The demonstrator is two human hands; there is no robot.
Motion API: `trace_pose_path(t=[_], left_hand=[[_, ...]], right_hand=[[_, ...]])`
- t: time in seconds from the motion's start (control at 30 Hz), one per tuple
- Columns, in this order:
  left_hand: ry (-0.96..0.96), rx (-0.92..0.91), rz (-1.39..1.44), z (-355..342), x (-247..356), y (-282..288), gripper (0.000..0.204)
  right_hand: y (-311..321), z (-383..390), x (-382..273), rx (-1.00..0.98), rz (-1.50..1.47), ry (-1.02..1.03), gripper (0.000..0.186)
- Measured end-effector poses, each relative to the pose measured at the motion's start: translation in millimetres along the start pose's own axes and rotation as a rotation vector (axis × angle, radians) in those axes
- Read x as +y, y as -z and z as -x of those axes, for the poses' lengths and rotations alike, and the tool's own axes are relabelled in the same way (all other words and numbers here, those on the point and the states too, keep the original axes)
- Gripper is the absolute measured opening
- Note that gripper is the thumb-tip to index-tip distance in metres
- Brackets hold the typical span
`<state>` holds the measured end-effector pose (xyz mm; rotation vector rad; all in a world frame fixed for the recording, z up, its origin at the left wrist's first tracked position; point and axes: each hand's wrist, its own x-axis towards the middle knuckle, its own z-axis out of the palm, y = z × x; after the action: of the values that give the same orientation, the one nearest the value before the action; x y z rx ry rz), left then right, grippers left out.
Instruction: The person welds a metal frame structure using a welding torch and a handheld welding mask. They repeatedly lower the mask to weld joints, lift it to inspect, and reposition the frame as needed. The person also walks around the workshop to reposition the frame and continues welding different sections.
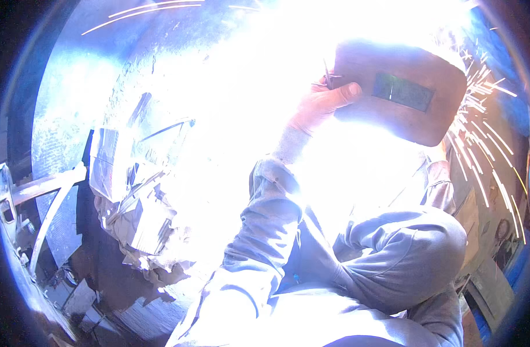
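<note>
My left hand [321, 107] is closed on the edge of a brown hand-held welding shield [357, 66], its thumb pressed against the near face. A dark rectangular window [402, 91] is set in the shield, and a small bright streak shows through it. Below the shield's lower right edge a bit of my right hand [437, 153] shows by the wrist. Its fingers, and whatever they may hold, are hidden behind the shield. White arc glare surrounds the shield, and sparks [476, 101] fly out to its right and fall downward.
My bent knee [412, 248] in grey cloth rises under the shield. To the left lie a crumpled carton [146, 222], a light metal bar [48, 184] and scattered scraps [80, 298]. A curved bluish metal wall [74, 110] stands behind them. Glare washes out the middle.
</note>
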<state>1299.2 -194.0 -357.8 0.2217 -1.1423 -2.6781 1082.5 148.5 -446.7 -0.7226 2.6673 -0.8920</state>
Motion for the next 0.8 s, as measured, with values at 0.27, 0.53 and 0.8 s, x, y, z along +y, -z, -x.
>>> trace_pose_path(t=[0.27, 0.53, 0.8], left_hand=[[-0.332, 0.209, 0.095, -18.0, -10.0, 13.5, 0.038], [-0.401, 0.240, 0.123, -11.4, -2.0, 6.0, 0.042], [-0.075, 0.039, 0.073, -4.7, -3.6, 2.6, 0.055]], right_hand=[[5.1, 3.4, -73.9, -0.013, 0.190, -0.110, 0.046], [1.6, 2.9, -80.8, -0.004, 0.241, -0.115, 0.049], [1.4, -1.8, -54.2, 0.020, 0.277, -0.106, 0.050]])
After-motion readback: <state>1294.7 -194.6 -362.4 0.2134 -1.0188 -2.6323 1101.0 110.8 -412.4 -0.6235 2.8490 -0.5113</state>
